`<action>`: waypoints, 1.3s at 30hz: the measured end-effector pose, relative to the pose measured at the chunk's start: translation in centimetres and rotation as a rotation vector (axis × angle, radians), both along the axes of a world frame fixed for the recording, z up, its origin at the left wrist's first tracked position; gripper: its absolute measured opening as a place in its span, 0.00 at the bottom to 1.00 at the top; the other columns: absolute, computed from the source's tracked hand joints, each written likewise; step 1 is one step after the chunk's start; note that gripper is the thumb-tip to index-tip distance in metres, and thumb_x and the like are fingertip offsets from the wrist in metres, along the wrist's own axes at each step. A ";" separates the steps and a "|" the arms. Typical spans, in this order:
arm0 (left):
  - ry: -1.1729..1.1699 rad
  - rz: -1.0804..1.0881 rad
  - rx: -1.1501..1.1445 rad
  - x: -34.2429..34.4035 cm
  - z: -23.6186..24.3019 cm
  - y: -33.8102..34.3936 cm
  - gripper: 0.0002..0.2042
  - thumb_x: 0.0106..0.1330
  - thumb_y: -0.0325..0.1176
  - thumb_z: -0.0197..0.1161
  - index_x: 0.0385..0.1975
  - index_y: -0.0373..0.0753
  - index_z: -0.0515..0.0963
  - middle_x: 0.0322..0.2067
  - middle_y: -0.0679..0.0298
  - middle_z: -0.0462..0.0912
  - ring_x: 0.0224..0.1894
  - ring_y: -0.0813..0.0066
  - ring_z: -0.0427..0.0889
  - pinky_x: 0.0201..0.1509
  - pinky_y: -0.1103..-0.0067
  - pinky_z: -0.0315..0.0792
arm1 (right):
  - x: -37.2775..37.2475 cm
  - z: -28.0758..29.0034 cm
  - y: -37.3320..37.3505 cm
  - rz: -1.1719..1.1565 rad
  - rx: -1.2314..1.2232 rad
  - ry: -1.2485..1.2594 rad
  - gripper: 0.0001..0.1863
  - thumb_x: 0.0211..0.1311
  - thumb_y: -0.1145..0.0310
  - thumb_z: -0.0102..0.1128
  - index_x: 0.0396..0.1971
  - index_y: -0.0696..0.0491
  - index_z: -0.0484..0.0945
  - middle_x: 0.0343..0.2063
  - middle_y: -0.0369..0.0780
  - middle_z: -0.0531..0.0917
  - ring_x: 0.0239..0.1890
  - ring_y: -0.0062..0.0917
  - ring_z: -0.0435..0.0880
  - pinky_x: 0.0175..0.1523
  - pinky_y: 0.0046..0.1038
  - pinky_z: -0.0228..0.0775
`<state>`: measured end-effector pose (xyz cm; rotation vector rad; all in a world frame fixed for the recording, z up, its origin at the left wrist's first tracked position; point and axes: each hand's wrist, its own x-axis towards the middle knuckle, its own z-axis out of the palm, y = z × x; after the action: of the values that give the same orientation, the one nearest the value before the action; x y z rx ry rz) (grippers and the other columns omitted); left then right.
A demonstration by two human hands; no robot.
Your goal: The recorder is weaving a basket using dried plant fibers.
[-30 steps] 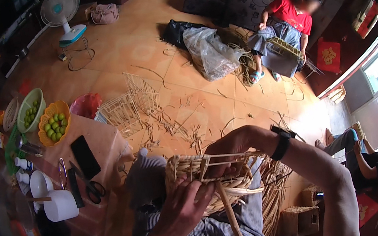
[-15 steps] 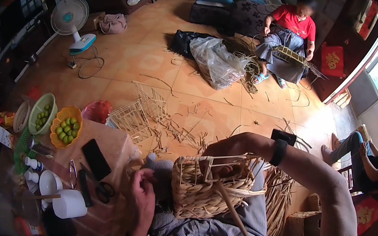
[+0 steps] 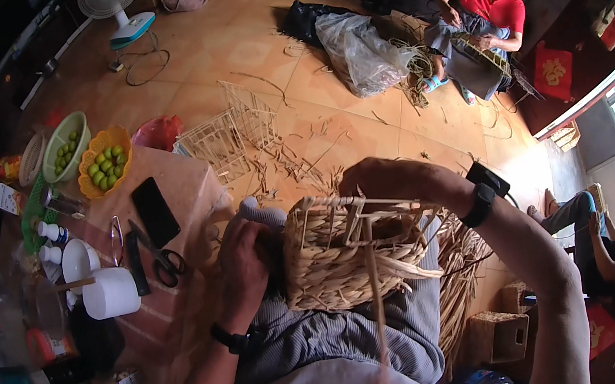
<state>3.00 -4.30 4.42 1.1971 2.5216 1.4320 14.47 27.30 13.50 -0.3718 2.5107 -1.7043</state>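
A rectangular basket (image 3: 338, 263) of braided plant fibre rests on my lap, its thin stick frame showing at the top rim. A long flat strand (image 3: 375, 285) hangs from the near rim toward me, and a shorter loose end sticks out at its right. My left hand (image 3: 246, 257) is beside the basket's left end, fingers bent and their tips hidden. My right hand (image 3: 371, 178) reaches round to the far rim, its fingers hidden behind the basket wall.
On the table at left are scissors (image 3: 169, 267), a phone (image 3: 155, 212), a white container (image 3: 110, 293) and an orange bowl (image 3: 87, 177) of green fruit. Wire frames (image 3: 213, 146) and scraps lie on the floor. Fibre bundles (image 3: 458, 265) lie at my right. Two people sit at right.
The view has tilted down. My right hand has moved from inside the basket to its far side. My left hand has come closer to the basket's left end.
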 end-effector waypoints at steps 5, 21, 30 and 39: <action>0.007 -0.013 0.093 -0.1 -2.4 0.4 0.05 0.61 0.22 0.60 0.35 0.34 0.78 0.35 0.54 0.80 0.41 0.54 0.82 0.48 0.68 0.76 | -2.2 -1.3 -0.6 0.046 -0.155 -0.650 0.13 0.74 0.68 0.63 0.50 0.60 0.82 0.40 0.40 0.89 0.39 0.26 0.89 0.42 0.29 0.84; 0.092 0.022 0.052 -0.3 -1.5 0.1 0.05 0.59 0.22 0.58 0.33 0.37 0.78 0.32 0.54 0.78 0.41 0.48 0.81 0.44 0.60 0.75 | -4.2 2.7 -0.8 -0.299 0.930 0.649 0.09 0.52 0.82 0.59 0.34 0.56 0.80 0.35 0.45 0.82 0.37 0.44 0.84 0.42 0.42 0.79; 0.083 0.019 0.008 -0.4 -1.6 0.2 0.06 0.58 0.20 0.58 0.33 0.37 0.79 0.33 0.54 0.79 0.42 0.47 0.81 0.45 0.60 0.75 | -3.8 4.0 -0.1 -0.306 1.185 0.835 0.04 0.69 0.71 0.57 0.39 0.55 0.77 0.34 0.44 0.79 0.43 0.41 0.81 0.45 0.44 0.75; 0.073 0.053 0.062 -0.5 -2.3 0.4 0.07 0.57 0.18 0.60 0.32 0.37 0.80 0.31 0.56 0.81 0.40 0.50 0.83 0.45 0.61 0.76 | -3.0 6.8 0.2 -0.309 -0.164 -0.316 0.15 0.79 0.57 0.62 0.44 0.56 0.83 0.27 0.31 0.83 0.28 0.15 0.84 0.33 0.22 0.72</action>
<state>2.52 -3.88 2.14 1.2227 2.5933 1.5157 11.46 27.47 20.25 0.2747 2.2946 -1.9016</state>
